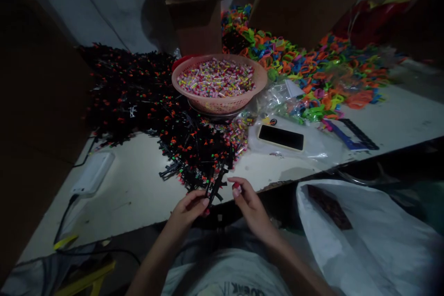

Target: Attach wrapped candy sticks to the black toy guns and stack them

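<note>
My left hand (191,206) is closed on a black toy gun (218,183), whose far end points up toward the table. Something red shows below those fingertips. To its right, my right hand (252,208) pinches a small red-and-white piece (237,187), too small to make out fully. The two hands are apart, at the table's front edge. Just beyond them spreads a pile of black toy guns (194,143) with orange and green bits. Behind it stands a pink plastic basket (215,103) filled with small colourful pieces (217,76).
A phone (280,137) lies on clear plastic bags (319,145). Brightly coloured plastic pieces (312,69) are heaped at the back right. On the left is a white power bank (93,173) with a black cable. A white sack (374,236) stands at the lower right.
</note>
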A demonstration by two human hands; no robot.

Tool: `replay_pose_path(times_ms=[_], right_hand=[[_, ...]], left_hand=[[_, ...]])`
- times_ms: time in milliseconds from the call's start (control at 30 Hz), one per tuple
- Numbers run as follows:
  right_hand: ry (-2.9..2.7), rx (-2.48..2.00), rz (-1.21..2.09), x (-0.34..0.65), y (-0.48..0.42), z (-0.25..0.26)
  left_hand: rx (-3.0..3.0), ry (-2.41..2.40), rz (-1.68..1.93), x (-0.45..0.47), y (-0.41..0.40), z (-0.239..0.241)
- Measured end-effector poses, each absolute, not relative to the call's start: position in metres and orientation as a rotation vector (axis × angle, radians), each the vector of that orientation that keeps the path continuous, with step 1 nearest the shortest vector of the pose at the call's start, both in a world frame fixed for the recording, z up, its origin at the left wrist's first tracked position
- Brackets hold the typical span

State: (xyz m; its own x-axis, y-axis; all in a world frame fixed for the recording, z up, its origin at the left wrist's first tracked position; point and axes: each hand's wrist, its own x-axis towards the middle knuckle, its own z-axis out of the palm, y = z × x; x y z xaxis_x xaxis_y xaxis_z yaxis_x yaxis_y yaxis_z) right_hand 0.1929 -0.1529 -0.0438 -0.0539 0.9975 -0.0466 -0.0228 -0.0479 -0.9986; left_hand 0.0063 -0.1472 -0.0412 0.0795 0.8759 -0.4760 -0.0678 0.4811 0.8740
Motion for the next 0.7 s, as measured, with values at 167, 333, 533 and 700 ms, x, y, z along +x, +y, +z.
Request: replay_pose_path(times_ms=[167,333,533,700], right_hand=[[-1.114,-1.159,1.374,0.182,-0.150,-0.044],[-1.059,-1.092,1.513,0.175,-0.146,-0.038],[-1.035,-1.079,1.620,0.170,-0.145,-0.028],[-0.651,-0.997,1.806,0.160,-0.147,-0.030]], left_hand=[[0.877,1.253,0.732,0.004,-0.166,-0.028],[0.908,1.224,0.728,-0.006,-0.179,-0.019],[0.655,1.150,0.890,-0.022,-0.189,-0.023],[0.509,0.963,1.038,-0.025,-0.188,-0.036]])
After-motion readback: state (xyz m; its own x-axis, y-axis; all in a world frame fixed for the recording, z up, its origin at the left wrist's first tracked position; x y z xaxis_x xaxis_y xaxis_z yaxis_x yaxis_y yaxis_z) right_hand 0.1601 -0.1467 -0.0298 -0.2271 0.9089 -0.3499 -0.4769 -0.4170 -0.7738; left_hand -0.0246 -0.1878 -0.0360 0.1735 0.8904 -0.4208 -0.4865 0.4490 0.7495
